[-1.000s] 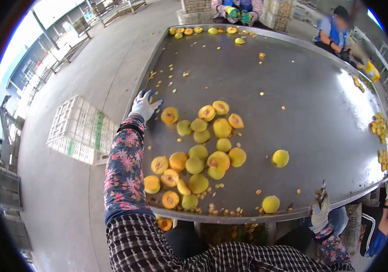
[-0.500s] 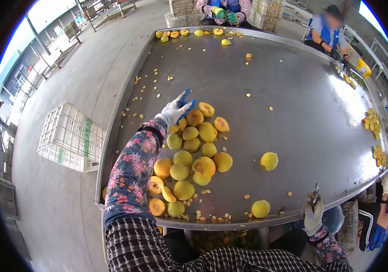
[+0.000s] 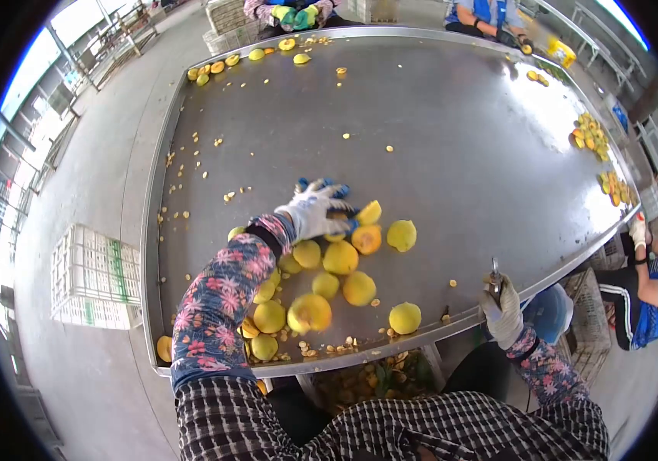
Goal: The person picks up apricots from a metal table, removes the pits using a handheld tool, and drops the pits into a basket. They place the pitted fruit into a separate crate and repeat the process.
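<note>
My left hand (image 3: 317, 209), in a white glove with blue fingers, reaches over a heap of yellow peaches (image 3: 340, 258) on the metal table (image 3: 283, 146). Its fingers are spread, their tips right at a cut peach half (image 3: 368, 213). Another cut peach (image 3: 367, 239) lies just below the fingertips. One whole peach (image 3: 401, 236) sits to the right of the heap, and a second peach (image 3: 405, 317) rests close to the near rim. At the table's near right edge, my gloved right hand (image 3: 503, 315) is closed around a small metal-tipped tool (image 3: 495, 275), held upright.
Loose pits (image 3: 329, 349) lie along the near rim. More fruit pieces (image 3: 590, 137) are piled at the right edge. Co-workers sit at the far side and right, one with green gloves (image 3: 294, 17). A white crate (image 3: 97, 269) stands left; a filled container (image 3: 367, 380) is below the table.
My left hand has swept right and toward me over the heap, and several peaches have shifted or rolled. My right hand still holds the tool. The view has turned slightly.
</note>
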Demonstrator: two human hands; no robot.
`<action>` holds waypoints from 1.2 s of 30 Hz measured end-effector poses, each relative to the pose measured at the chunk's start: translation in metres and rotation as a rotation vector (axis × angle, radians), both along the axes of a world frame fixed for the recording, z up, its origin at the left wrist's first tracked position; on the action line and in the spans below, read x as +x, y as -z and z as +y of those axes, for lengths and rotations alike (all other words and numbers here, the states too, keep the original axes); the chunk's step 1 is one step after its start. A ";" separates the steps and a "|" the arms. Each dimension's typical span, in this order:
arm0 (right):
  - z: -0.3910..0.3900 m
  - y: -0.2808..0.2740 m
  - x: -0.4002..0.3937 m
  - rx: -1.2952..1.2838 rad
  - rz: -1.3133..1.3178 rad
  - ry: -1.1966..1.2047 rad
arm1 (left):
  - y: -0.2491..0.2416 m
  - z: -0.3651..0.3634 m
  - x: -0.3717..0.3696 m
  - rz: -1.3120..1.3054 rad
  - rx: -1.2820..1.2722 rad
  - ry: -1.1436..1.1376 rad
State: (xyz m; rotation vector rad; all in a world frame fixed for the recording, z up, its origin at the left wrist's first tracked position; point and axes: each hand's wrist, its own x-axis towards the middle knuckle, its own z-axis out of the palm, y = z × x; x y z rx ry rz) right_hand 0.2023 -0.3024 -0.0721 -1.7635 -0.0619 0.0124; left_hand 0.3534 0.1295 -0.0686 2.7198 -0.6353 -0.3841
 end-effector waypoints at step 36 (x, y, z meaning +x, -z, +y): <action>0.096 -0.083 -0.112 -0.011 -0.273 -0.583 | -0.076 -0.153 -0.288 0.357 -2.453 -0.630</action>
